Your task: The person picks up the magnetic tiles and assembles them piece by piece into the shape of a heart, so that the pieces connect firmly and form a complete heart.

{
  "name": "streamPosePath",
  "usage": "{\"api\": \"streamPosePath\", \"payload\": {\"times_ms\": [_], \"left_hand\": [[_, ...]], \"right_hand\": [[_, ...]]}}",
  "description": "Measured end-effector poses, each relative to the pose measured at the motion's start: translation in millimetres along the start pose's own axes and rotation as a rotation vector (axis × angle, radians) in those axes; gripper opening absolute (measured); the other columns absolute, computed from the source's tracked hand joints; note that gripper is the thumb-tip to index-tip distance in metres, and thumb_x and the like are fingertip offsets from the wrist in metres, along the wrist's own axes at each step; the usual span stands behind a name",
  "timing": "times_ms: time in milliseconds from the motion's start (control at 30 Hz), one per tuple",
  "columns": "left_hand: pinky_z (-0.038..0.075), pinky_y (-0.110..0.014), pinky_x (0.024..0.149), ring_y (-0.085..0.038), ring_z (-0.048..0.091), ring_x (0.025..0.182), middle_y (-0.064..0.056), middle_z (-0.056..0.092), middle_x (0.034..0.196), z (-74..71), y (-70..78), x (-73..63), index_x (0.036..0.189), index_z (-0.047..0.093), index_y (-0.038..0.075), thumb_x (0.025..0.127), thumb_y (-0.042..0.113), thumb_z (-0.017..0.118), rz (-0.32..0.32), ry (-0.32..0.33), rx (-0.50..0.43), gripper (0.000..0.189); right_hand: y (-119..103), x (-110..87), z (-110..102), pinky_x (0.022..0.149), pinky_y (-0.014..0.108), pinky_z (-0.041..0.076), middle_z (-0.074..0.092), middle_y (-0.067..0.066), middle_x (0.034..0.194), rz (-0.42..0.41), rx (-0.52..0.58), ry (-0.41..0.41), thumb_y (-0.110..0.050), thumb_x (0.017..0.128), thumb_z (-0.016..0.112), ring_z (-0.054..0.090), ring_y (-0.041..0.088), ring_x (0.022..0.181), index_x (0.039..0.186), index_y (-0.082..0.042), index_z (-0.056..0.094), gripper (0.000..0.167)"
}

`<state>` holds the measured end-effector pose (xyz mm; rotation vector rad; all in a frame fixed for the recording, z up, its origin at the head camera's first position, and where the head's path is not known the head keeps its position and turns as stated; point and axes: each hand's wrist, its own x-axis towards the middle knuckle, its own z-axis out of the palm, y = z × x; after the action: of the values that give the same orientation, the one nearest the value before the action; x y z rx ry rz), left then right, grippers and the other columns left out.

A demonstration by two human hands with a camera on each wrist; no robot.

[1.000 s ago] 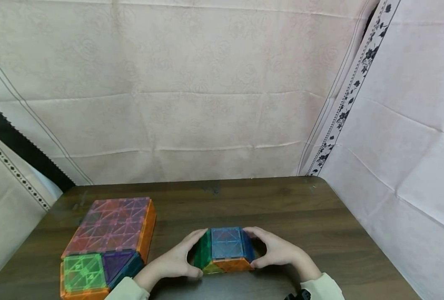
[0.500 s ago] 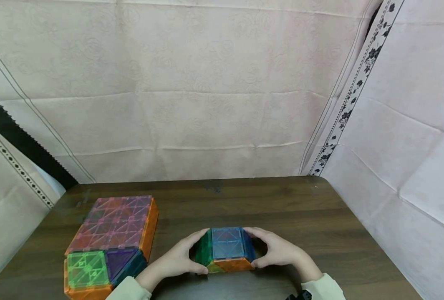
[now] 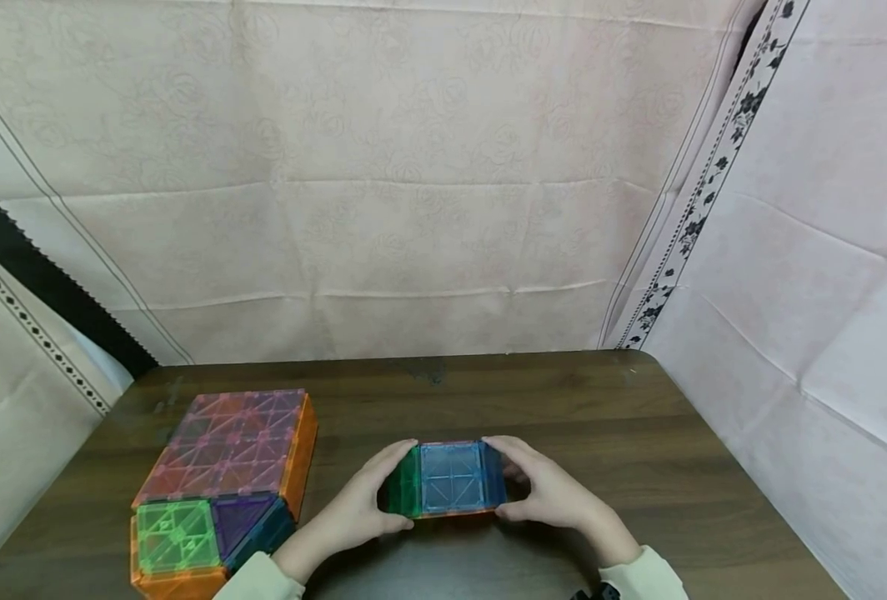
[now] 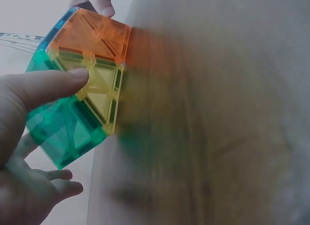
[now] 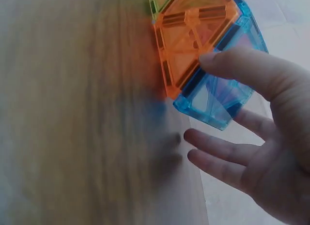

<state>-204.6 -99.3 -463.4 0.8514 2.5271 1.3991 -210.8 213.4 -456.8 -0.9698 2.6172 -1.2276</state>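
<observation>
A small block of translucent magnetic tiles [image 3: 453, 477] is held between both hands at the table's front. Its top is a blue square, with green tiles [image 4: 65, 130] sloping down on the left and blue tiles [image 5: 225, 97] on the right. Yellow and orange triangles [image 4: 89, 34] make up its near face. My left hand [image 3: 357, 510] grips the green end, thumb on the near face and fingertips at the far edge. At the blue end, my right hand [image 3: 559, 493] grips likewise, its thumb on the orange tile's edge. The block's lower edge is close over the table.
To the left stands a larger magnetic-tile build [image 3: 222, 450], with a pink-purple top, orange sides and a green square and purple triangle in front. The wooden table [image 3: 608, 417] is bounded by pale cloth [image 3: 428, 208] behind and at the sides.
Both hands have shifted the small block slightly away from me and tilted it, so its orange and yellow near face has nearly vanished from the head view. The larger build stays in place.
</observation>
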Motion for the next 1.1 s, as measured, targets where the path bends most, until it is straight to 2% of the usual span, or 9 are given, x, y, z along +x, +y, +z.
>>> {"api": "streamPosePath", "payload": {"times_ms": [133,267,467,600,733,867,967,1100], "left_hand": [[0.039,-0.058,0.1,-0.038,0.028,0.139,-0.012,0.027,0.156,1.1,1.6,-0.4,0.151,0.03,0.022,0.073,0.003,0.081,-0.005,0.003,-0.005,0.095],[0.046,-0.053,0.095,-0.04,0.032,0.136,-0.015,0.023,0.156,1.8,2.2,-1.9,0.151,0.03,0.022,0.074,0.001,0.08,-0.009,0.006,-0.008,0.094],[0.053,-0.042,0.083,-0.046,0.035,0.131,-0.021,0.017,0.155,2.7,5.1,-4.9,0.15,0.031,0.019,0.073,0.001,0.081,-0.036,0.015,-0.019,0.093],[0.052,-0.047,0.085,-0.051,0.03,0.132,-0.025,0.016,0.154,3.4,8.1,-7.2,0.149,0.03,0.017,0.072,0.002,0.082,-0.04,0.01,-0.06,0.095],[0.049,-0.055,0.087,-0.052,0.029,0.131,-0.027,0.014,0.154,4.5,13.2,-10.7,0.149,0.031,0.015,0.074,0.016,0.085,-0.064,0.018,-0.127,0.092],[0.046,-0.061,0.088,-0.049,0.033,0.13,-0.025,0.015,0.155,8.8,20.8,-13.8,0.146,0.036,0.014,0.081,0.027,0.079,-0.105,0.077,-0.194,0.079],[0.044,-0.065,0.088,-0.051,0.03,0.132,-0.025,0.018,0.154,13.1,25.9,-13.8,0.143,0.04,0.011,0.087,0.032,0.073,-0.148,0.157,-0.206,0.069],[0.045,-0.062,0.09,-0.053,0.031,0.132,-0.027,0.027,0.151,16.7,30.3,-12.1,0.144,0.038,0.004,0.085,0.04,0.073,-0.245,0.259,-0.197,0.078]], "right_hand": [[-1.2,1.8,1.4,0.083,0.037,0.054,0.037,0.014,0.145,-0.019,0.044,0.009,-0.007,0.079,0.078,0.06,0.027,0.103,0.147,-0.008,0.034,0.082],[-4.5,3.0,2.3,0.083,0.037,0.054,0.033,0.019,0.147,-0.029,0.095,-0.002,-0.005,0.078,0.079,0.059,0.03,0.105,0.147,-0.004,0.032,0.083],[-8.6,0.8,2.4,0.083,0.038,0.054,0.031,0.017,0.147,-0.001,0.182,-0.03,-0.02,0.08,0.08,0.055,0.035,0.112,0.148,-0.015,0.03,0.085],[-10.2,-0.3,3.8,0.081,0.039,0.055,0.031,0.018,0.145,0.008,0.246,-0.038,-0.022,0.081,0.079,0.053,0.037,0.113,0.148,-0.014,0.03,0.083],[-13.0,-0.7,6.2,0.08,0.035,0.055,0.031,0.019,0.145,0.04,0.265,-0.018,-0.02,0.083,0.078,0.052,0.037,0.113,0.147,-0.012,0.032,0.079],[-18.4,-0.2,10.3,0.081,0.031,0.054,0.03,0.021,0.147,0.098,0.268,0.04,-0.022,0.088,0.072,0.052,0.039,0.115,0.144,-0.012,0.037,0.067],[-23.9,1.4,14.4,0.084,0.036,0.054,0.027,0.025,0.149,0.122,0.271,0.098,-0.022,0.091,0.068,0.05,0.044,0.118,0.138,-0.009,0.042,0.056],[-27.6,3.2,19.1,0.089,0.046,0.052,0.024,0.028,0.15,0.139,0.267,0.158,-0.022,0.091,0.068,0.046,0.049,0.123,0.132,-0.008,0.047,0.048]]}}
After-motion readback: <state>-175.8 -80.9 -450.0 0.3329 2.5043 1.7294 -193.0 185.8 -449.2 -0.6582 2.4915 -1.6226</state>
